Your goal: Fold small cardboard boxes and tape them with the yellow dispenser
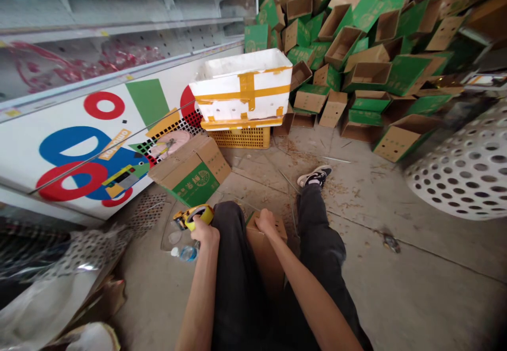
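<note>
**Display case:** a white shelved display case [119, 26], its lower panel printed with red, blue and green shapes, is being shown along the left side.

**Floor at left:** crumpled clear plastic sheeting [43, 293] is being spread near the case. A clear water bottle [187, 253] is being laid just below the left hand.

**Left hand:** a yellow handheld tape dispenser [194, 216] is being gripped in a closed left hand [205, 233].

**Carton:** a plain brown cardboard carton [266, 256] is being held upright between the dark-trousered legs [322, 240].

**Right hand:** the carton's top is being touched by the right hand [265, 222], with the fingers curved; a firm grip cannot be told.

**Stack:** a white foam box [241, 86] bound with yellow tape is being carried on a yellow plastic crate [241, 137].

**Right side:** a heap of green-and-brown cardboard cartons [348, 39] is being piled behind a white perforated plastic basket [463, 168].
</note>
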`<state>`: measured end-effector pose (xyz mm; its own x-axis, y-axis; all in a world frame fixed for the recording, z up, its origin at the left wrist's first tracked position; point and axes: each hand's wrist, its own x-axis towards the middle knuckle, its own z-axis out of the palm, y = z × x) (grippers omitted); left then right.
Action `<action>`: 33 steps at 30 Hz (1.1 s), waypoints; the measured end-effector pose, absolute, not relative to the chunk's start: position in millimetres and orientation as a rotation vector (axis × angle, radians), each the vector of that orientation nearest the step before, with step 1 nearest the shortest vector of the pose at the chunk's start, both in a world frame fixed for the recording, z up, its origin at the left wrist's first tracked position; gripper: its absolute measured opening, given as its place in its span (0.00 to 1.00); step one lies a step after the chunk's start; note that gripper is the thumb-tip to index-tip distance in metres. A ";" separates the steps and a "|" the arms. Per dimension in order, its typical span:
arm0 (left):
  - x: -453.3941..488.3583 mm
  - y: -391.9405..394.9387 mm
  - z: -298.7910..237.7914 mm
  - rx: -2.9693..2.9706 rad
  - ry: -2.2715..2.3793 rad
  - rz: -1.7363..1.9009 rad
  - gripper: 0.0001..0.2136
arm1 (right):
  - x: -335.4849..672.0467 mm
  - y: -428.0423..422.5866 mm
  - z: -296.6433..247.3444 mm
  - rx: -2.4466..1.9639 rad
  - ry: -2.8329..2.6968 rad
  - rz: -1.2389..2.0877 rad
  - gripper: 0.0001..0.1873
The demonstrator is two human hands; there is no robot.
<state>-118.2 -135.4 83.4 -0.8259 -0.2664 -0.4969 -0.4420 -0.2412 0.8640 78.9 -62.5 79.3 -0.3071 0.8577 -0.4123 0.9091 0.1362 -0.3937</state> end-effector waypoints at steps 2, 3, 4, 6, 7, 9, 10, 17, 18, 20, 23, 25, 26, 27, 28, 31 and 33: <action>-117.7 -135.5 84.5 -0.885 1.847 2.212 0.13 | 78.6 -62.0 76.5 1.786 2.306 -0.894 0.13; -117.4 -135.4 85.0 -0.881 1.844 2.213 0.13 | 78.9 -62.0 75.5 1.782 2.309 -0.890 0.13; -117.0 -135.4 85.5 -0.875 1.841 2.216 0.13 | 79.3 -62.2 75.1 1.778 2.310 -0.887 0.13; -116.5 -135.2 86.1 -0.870 1.829 2.234 0.13 | 80.8 -63.2 76.4 1.773 2.314 -0.876 0.12; -116.4 -135.1 86.3 -0.876 1.822 2.242 0.13 | 81.4 -64.0 78.2 1.771 2.317 -0.869 0.12; -116.6 -135.0 86.2 -0.898 1.805 2.257 0.13 | 81.8 -65.7 83.5 1.765 2.324 -0.849 0.14; -116.8 -135.0 86.1 -0.907 1.800 2.259 0.13 | 81.1 -66.5 86.8 1.761 2.328 -0.838 0.15; -117.4 -136.2 86.9 -0.909 1.826 2.237 0.13 | 68.7 -69.8 101.5 1.653 2.405 -0.795 0.20; -117.3 -136.5 87.4 -0.900 1.826 2.241 0.12 | 68.6 -69.9 101.1 1.642 2.410 -0.800 0.20; -116.9 -137.0 88.2 -0.868 1.841 2.246 0.12 | 70.3 -69.4 98.4 1.632 2.403 -0.818 0.19; -116.6 -137.2 88.3 -0.763 1.947 2.183 0.10 | 74.4 -67.1 92.1 1.630 2.383 -0.842 0.17; -116.8 -137.0 87.7 -0.719 2.017 2.107 0.09 | 75.7 -65.3 87.9 1.635 2.377 -0.845 0.17; -117.0 -137.0 87.4 -0.726 2.027 2.088 0.09 | 75.8 -64.5 86.0 1.639 2.376 -0.842 0.17; -117.2 -137.0 87.1 -0.749 2.015 2.086 0.10 | 75.5 -63.8 84.4 1.642 2.373 -0.840 0.17; -117.3 -137.0 86.8 -0.777 1.989 2.095 0.11 | 75.0 -63.0 83.0 1.644 2.369 -0.840 0.17; -117.7 -137.4 86.2 -0.821 1.920 2.136 0.12 | 74.2 -58.2 80.7 1.637 2.351 -0.858 0.16; -117.9 -137.4 86.1 -0.821 1.896 2.155 0.12 | 75.4 -51.7 79.9 1.621 2.332 -0.901 0.13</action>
